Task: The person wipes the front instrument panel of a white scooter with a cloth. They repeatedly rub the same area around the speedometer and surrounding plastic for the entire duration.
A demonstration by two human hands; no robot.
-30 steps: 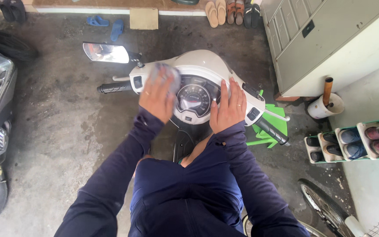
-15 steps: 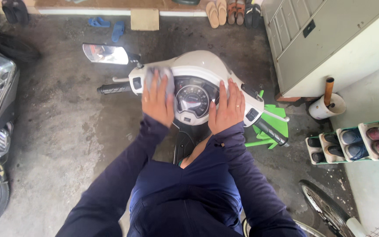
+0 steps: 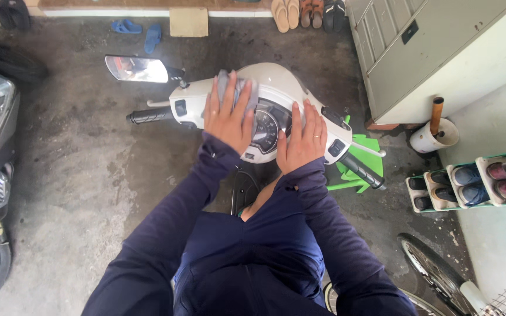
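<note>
Left hand [image 3: 228,114] has slid its grey cloth [image 3: 236,89] up the cream scooter's handlebar [image 3: 276,93], lying left-right above concrete floor [image 3: 77,175]; right hand [image 3: 301,140] rests flat

Soft even daylight, sharp focus

Grey metal cabinet [image 3: 434,52], shoe rack [image 3: 475,184], sandals [image 3: 306,11], green stool [image 3: 361,161]

A round dial [image 3: 266,130] with a pale face sits mid-handlebar, between the hands, partly covered.
</note>
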